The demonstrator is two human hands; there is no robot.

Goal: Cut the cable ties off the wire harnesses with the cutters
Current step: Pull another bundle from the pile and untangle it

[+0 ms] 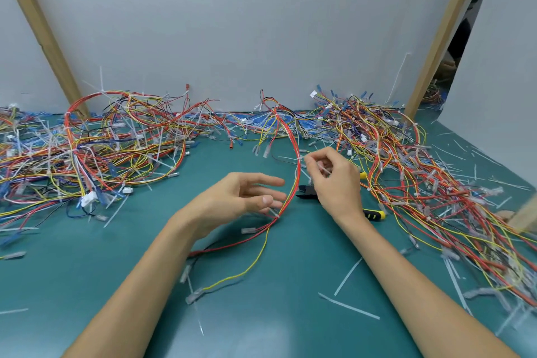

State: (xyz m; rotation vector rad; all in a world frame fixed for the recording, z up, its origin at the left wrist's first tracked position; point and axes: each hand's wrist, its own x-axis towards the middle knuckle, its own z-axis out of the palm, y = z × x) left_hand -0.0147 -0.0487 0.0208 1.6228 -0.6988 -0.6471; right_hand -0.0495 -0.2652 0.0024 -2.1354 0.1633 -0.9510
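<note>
The left hand (pixel 247 195) lies open, fingers straight, with the fingertips just beside the red-and-yellow wire harness (pixel 293 141) looped on the green mat (pixel 261 314). The right hand (pixel 331 180) pinches a white cable tie (pixel 324 168) between thumb and curled fingers, and the cutters (pixel 308 192) lie on the mat beneath it. A white tag (pixel 313 93) in the far pile is too small to read.

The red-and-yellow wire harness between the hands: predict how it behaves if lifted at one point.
Probably floppy: the wire harness lies in a loose curve on the mat. Likely light, being only thin wires. Its far end may snag the wire pile.
</note>
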